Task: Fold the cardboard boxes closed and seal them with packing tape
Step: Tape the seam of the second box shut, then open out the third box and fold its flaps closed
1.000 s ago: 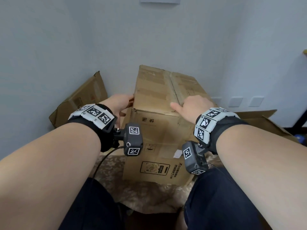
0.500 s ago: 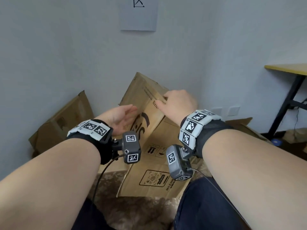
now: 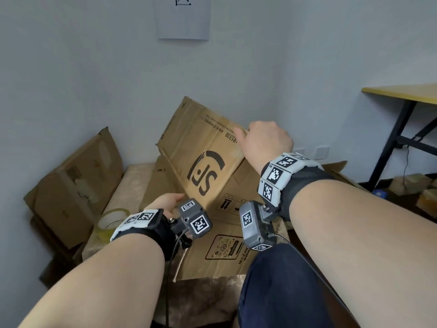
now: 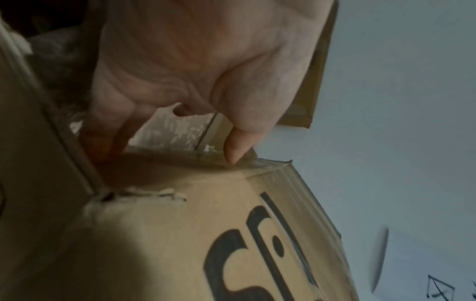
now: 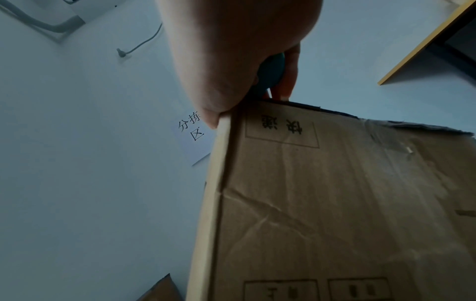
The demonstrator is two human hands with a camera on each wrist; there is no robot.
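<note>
Head view | right hand (image 3: 267,144) grips box (image 3: 201,157) corner (tilted) | left hand (image 3: 165,204) pinches edge

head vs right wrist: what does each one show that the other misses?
Head only: the left hand at the box's lower edge, the tape roll on the cloth, a second box against the wall. Right wrist only: a teal object tucked in the palm. Both: the right hand gripping the cardboard box by its top edge, the wall sign, the yellow-edged table.
</note>
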